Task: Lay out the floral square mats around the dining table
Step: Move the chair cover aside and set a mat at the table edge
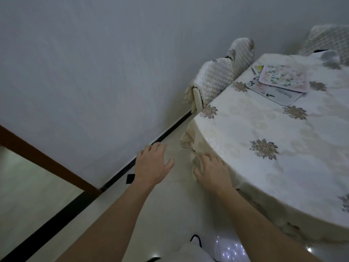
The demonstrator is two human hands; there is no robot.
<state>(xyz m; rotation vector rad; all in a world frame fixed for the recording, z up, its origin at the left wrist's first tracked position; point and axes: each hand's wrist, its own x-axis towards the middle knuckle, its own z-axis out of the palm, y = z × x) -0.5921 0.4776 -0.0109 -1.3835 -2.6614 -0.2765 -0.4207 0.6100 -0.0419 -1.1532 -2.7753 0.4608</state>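
Observation:
A small stack of floral mats (283, 78) lies on the far side of the dining table (264, 167), a pink-edged one on top of a paler one. The table wears a cream cloth with grey-brown flower motifs. My left hand (152, 163) hovers over the floor left of the table, fingers spread, holding nothing. My right hand (211, 170) is at the table's near-left edge, fingers spread against the hanging cloth, also holding nothing. Both hands are well short of the mats.
A chair (221, 72) with a quilted cream cover stands between the table and the grey wall. A second covered chair (326, 40) is at the far right. A brown door frame (47, 159) and black baseboard run along the left. The floor is pale tile.

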